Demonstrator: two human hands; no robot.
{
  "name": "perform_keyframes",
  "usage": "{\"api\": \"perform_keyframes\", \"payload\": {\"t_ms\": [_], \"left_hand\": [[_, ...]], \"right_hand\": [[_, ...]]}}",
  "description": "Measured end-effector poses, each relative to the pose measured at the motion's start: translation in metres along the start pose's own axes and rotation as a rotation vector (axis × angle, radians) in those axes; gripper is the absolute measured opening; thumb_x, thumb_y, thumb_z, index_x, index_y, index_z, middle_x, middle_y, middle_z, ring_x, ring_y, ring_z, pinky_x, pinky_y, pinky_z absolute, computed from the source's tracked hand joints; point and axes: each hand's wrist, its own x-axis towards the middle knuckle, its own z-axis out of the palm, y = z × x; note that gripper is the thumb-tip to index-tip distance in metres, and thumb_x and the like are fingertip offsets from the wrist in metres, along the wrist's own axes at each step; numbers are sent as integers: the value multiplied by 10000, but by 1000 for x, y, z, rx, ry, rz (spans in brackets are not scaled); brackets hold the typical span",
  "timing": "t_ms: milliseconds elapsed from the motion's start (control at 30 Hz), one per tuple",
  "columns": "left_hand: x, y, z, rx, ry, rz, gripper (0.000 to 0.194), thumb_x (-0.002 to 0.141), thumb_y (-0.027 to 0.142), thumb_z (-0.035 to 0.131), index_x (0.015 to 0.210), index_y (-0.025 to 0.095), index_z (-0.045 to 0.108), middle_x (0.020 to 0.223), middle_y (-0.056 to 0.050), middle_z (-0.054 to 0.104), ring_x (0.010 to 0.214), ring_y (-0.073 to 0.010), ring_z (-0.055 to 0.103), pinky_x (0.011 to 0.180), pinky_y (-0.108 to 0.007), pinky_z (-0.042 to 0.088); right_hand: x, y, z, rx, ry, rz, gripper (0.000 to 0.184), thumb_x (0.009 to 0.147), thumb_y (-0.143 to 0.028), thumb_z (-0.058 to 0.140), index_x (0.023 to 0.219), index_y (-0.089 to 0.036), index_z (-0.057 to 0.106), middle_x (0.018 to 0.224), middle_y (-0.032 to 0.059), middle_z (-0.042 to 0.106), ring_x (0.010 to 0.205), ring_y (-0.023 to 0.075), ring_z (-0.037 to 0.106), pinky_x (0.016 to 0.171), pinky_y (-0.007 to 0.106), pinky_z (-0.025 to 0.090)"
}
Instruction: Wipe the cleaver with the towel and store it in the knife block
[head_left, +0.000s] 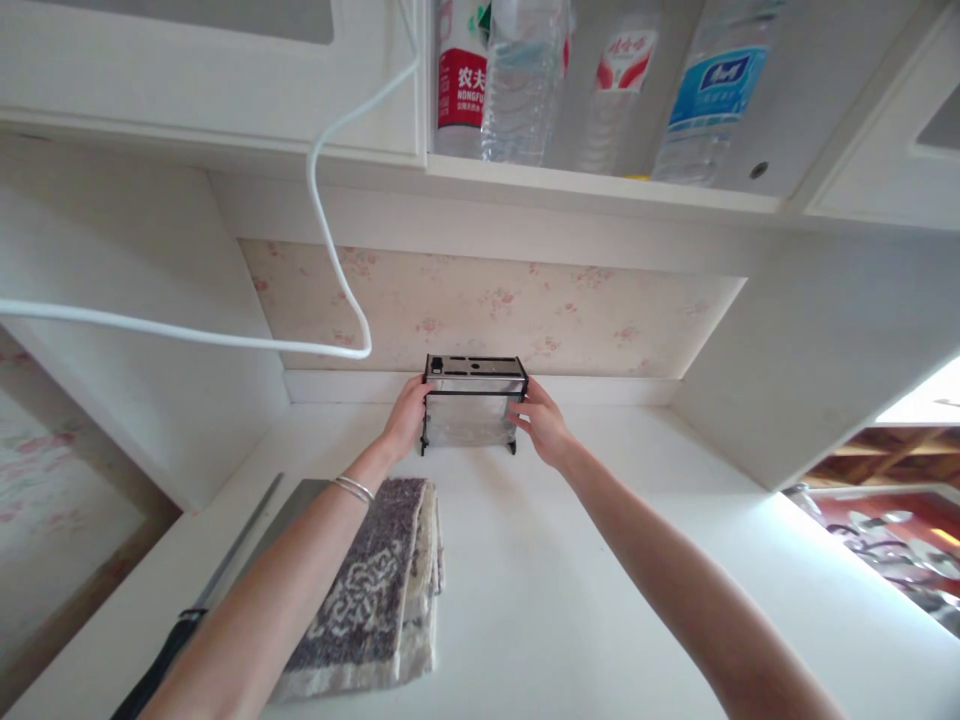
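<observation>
Head view: see a black-edged silvery box (474,402) directly between left grip (407,418) and right grip (545,428), with its long axis running from one to the other; about equally near both. Closed on the near end at left; at right, bent around the opposite end with fingers parted. Cannot tell how firmly held, or whether lifted off the white surface (525,560). See floral wall (480,310) just beyond both grips.
</observation>
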Motion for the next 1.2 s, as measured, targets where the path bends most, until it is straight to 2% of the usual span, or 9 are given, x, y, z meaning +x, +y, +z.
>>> {"api": "perform_keyframes", "payload": {"t_ms": [133,300,367,467,633,800,900,1033,1200], "left_hand": [[2,1,-11,134,35,36,344,827,326,529,1138,209,621,1247,-65,637,1212,-220,540,1028,-351,391],[-28,24,-40,330,95,140,357,805,284,598,1147,188,630,1391,-98,501,1336,-248,401,1144,-354,242],[-59,37,-59,433,84,191,366,804,318,615,1152,204,626,1327,-91,534,1259,-250,475,1104,-348,321],[-118,49,-94,809,68,262,328,873,408,521,1124,216,612,1232,-87,582,1129,-239,566,998,-335,440],[-224,36,-156,1141,63,-106,335,873,543,452,1062,311,604,1086,-40,688,949,-255,660,835,-360,519],[-295,6,-191,1330,93,-152,415,834,554,464,1107,276,605,1175,-82,682,1094,-301,632,949,-408,481],[-308,-1,-191,1403,142,-246,444,865,528,401,1120,221,594,1111,-114,707,1024,-300,668,825,-378,522],[-302,0,-184,1428,164,-312,422,917,482,352,1169,209,552,1141,-105,694,987,-282,682,751,-346,511],[-290,0,-179,1484,99,-353,417,930,498,352,1128,226,598,1159,-98,675,944,-294,693,725,-340,496]], "right_hand": [[-1,5,4,26,-4,3,705,608,-180,644,1284,-342,524,1322,-10,571,1202,223,513,911,347,477],[-18,24,0,12,200,157,543,625,-209,681,1149,-291,563,1397,6,497,1253,204,478,942,301,445],[-37,37,4,3,176,248,457,648,-250,683,1091,-271,575,1314,30,560,1205,218,515,914,327,461],[-75,62,22,14,69,437,417,652,-334,726,1036,-234,597,1180,79,633,1088,253,588,828,382,502],[-129,94,79,116,-60,604,489,649,-372,769,1071,-210,582,1068,97,691,942,235,668,778,367,539],[-147,101,123,176,-124,582,420,618,-319,799,982,-162,658,994,95,731,920,240,690,819,342,537],[-153,101,138,143,-246,542,374,608,-316,813,914,-130,705,940,110,746,859,250,705,807,355,546],[-163,101,147,155,-314,575,322,625,-263,784,906,-127,706,887,100,754,816,253,717,782,365,562],[-176,85,128,353,-369,639,348,741,-319,727,1044,-163,658,912,84,753,839,257,723,790,390,577]]}}
